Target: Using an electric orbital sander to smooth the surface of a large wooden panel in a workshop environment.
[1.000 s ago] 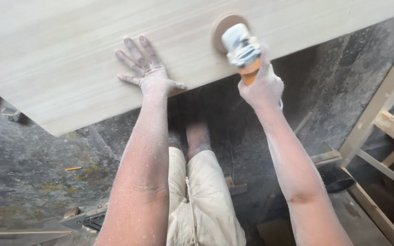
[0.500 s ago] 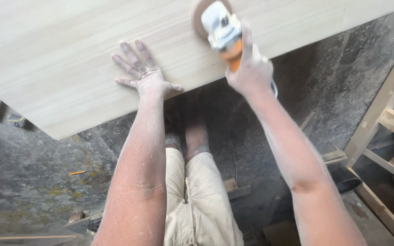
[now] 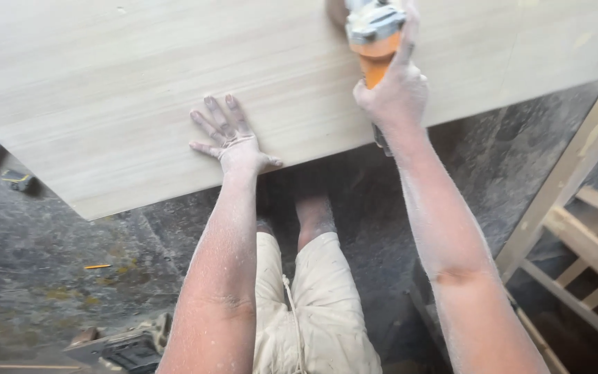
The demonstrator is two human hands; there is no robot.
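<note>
The right hand (image 3: 392, 93) is gripping a power sander (image 3: 374, 31) by its orange handle, fingers wrapped tightly around it, and is holding the tool out ahead of the body on a pale wooden board (image 3: 140, 90). The sander's grey-white head is pointing away from the person, toward the top edge of the view, so its long axis is running roughly in line with the right forearm; its disc is mostly cut off by the frame. The left hand (image 3: 233, 142) is lying flat on the board, fingers spread wide and holding nothing, pressing down close to the board's near edge. It is sitting to the left of the sander and nearer the body, clearly apart from the tool. Both arms are coated in fine dust. Below the board, the dark floor (image 3: 50, 277) is showing, with a bare wooden frame (image 3: 576, 228) standing off to the right.
</note>
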